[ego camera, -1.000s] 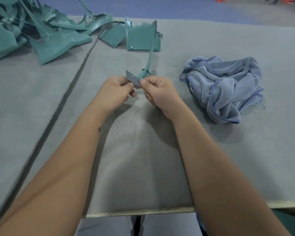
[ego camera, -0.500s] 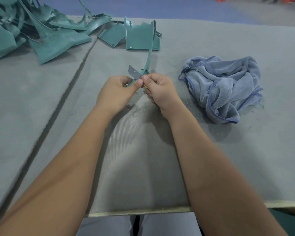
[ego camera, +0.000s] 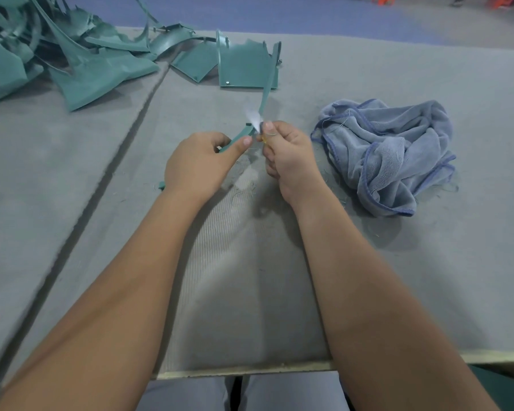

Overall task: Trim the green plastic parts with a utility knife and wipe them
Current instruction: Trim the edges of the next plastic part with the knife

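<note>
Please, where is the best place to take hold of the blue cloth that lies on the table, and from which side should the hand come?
Probably the raised, crumpled middle of the blue cloth, with a grip from above. The folds bunch up there, so fingers can close on them, while the edges lie flat on the table. The right hand is nearest but holds the knife blade.

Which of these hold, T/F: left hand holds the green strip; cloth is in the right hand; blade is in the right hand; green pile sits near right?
1. The left hand holds the green strip. True.
2. The cloth is in the right hand. False: it lies crumpled on the table.
3. The blade is in the right hand. True.
4. The pile of green parts sits near right. False: far left.
</note>
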`<state>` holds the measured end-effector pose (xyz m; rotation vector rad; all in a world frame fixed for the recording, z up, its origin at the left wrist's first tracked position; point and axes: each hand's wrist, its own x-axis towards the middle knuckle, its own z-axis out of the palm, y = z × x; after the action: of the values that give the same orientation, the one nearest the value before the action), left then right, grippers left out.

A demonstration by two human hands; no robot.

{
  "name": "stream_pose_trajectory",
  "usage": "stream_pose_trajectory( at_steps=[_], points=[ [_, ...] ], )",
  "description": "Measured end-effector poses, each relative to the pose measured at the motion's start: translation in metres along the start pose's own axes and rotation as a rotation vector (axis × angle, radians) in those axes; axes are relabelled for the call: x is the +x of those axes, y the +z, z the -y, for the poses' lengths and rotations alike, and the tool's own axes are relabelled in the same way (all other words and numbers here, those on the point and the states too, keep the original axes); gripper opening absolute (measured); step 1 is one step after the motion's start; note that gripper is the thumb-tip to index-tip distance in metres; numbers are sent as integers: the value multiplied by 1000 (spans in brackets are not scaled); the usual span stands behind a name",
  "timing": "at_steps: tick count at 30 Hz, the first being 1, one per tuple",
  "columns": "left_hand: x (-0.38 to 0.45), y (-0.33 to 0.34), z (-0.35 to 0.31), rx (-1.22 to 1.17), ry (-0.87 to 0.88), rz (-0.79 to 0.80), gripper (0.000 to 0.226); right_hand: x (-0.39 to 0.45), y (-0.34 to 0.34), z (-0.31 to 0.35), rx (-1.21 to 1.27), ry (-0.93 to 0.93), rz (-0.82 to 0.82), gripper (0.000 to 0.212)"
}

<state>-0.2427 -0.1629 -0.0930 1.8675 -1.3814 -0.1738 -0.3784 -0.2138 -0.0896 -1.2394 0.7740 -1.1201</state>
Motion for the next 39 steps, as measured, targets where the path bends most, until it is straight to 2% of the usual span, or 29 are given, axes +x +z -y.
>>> stream_pose_trajectory(
  at_steps=[12,28,32,39],
  points=[
    [0,-14,10,50,110,53,50,-2,1,1,67,12,-49,28],
    [-8,-9,18,70,100,61,57,8,-5,-4,-42,-95,41,24],
    [-12,-10,18,134,132,146,48,12,-15,0,237,-63,-139,26],
    [-12,-11,20,190,172,84,48,10,-21,2,289,-51,-134,24]
  ],
)
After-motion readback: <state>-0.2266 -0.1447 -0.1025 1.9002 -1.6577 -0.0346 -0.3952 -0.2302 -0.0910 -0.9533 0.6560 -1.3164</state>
